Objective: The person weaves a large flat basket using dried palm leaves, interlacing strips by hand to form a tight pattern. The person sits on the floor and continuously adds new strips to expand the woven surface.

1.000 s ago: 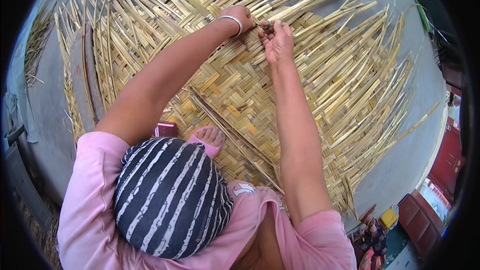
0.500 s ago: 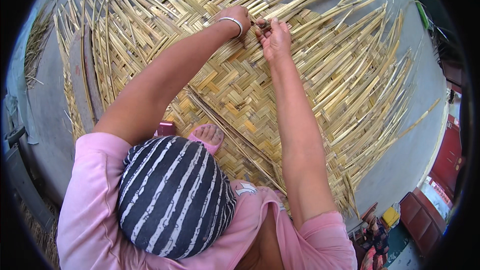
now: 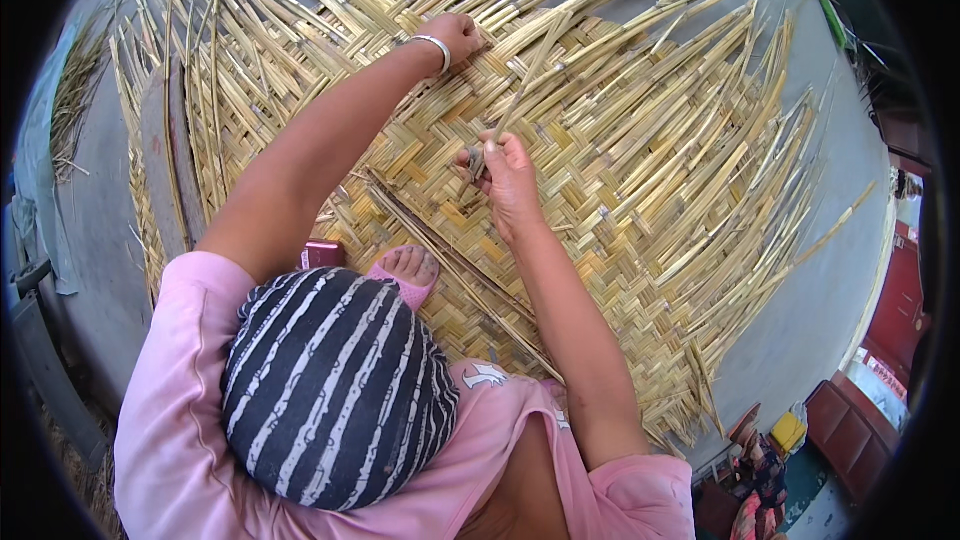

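A large, partly woven mat [image 3: 590, 220] of flat, straw-coloured reed strips lies beneath both my hands, its loose strip ends fanning out at the far and right sides. At its far part, my left hand [image 3: 458, 38] is closed against the strips, a silver bangle on its wrist; what its fingers hold is hidden. Closer to me, my right hand [image 3: 512, 180] is closed on a reed strip [image 3: 535, 70] that slants up and away to the right. A small grey-brown thing shows at its fingertips, too unclear to name.
My knee in striped cloth [image 3: 340, 390] and my foot in a pink sandal [image 3: 408, 268] are over the mat, beside a dark red box-like thing [image 3: 322, 253]. A long board [image 3: 168, 160] rests at the left. Loose darker strips [image 3: 455, 265] lie across the weave. A person [image 3: 762, 475] is at the lower right.
My right hand has come toward me and slightly left, away from my left hand, drawing a reed strip with it. My left hand has shifted slightly left.
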`<state>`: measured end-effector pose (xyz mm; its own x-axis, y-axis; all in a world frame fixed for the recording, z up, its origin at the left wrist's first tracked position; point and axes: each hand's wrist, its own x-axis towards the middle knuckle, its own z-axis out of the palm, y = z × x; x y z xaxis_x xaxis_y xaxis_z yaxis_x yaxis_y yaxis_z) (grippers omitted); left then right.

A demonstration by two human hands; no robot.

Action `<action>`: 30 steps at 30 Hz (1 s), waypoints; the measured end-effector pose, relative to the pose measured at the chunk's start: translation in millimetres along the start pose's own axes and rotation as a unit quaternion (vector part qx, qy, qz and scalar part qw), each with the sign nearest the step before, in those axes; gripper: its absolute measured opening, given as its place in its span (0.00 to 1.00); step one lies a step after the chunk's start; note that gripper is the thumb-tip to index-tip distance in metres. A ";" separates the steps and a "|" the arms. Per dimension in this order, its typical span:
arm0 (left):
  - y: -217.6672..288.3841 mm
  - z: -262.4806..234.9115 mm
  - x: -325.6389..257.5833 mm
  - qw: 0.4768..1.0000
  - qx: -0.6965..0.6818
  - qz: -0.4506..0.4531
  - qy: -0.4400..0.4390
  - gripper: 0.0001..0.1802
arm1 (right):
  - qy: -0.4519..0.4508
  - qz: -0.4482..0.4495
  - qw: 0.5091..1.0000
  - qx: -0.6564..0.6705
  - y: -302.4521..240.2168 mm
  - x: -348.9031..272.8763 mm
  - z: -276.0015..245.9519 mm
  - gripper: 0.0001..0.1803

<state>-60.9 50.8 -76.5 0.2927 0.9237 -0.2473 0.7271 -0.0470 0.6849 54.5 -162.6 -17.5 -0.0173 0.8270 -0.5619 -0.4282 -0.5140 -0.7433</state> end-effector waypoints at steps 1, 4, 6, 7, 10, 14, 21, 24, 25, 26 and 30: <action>2.9 -3.1 1.2 0.998 -0.048 -0.027 -0.022 0.11 | 0.012 0.017 1.000 -0.011 -0.5 -11.8 -6.3 0.10; 8.4 -18.5 0.2 0.991 -0.108 -0.051 -0.052 0.10 | 0.033 0.054 0.997 -0.043 0.4 -46.9 -19.4 0.10; 6.0 -15.8 5.2 0.999 0.001 0.033 -0.023 0.10 | 0.043 0.059 0.996 -0.056 12.5 -58.9 -34.5 0.10; 7.0 -13.9 7.4 0.995 0.055 0.077 -0.008 0.10 | 0.046 0.054 0.995 -0.073 18.5 -61.8 -41.3 0.10; 21.1 -25.1 2.5 0.995 0.027 0.014 -0.094 0.13 | 0.054 0.040 0.992 -0.108 37.3 -64.7 -58.8 0.10; 29.2 -31.9 3.0 0.989 0.060 0.005 -0.139 0.14 | 0.066 0.024 0.991 -0.110 53.7 -66.7 -63.5 0.10; 36.9 -23.8 2.2 0.983 0.149 0.022 -0.101 0.12 | 0.051 0.054 0.994 -0.084 62.7 -73.0 -41.1 0.09; 44.5 -16.1 -2.7 0.979 0.194 0.037 -0.045 0.16 | 0.040 0.054 0.989 -0.135 61.6 -76.7 -45.5 0.09; 30.2 -17.6 1.3 0.977 0.209 0.032 -0.039 0.17 | 0.026 0.057 0.988 -0.142 61.2 -76.4 -42.8 0.09; 35.5 -24.4 -6.5 0.979 0.197 0.027 -0.035 0.16 | 0.011 0.058 0.988 -0.142 63.9 -72.9 -47.6 0.09; 28.6 -28.7 -8.7 0.983 0.178 0.022 -0.034 0.15 | -0.001 0.124 0.964 -0.237 -21.4 -42.4 -25.9 0.10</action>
<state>-60.5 52.3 -35.1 0.3612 0.8909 -0.2753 0.8800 -0.2280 0.4166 87.8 -192.5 12.9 -0.0676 0.6649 -0.7439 0.0498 -0.7424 -0.6681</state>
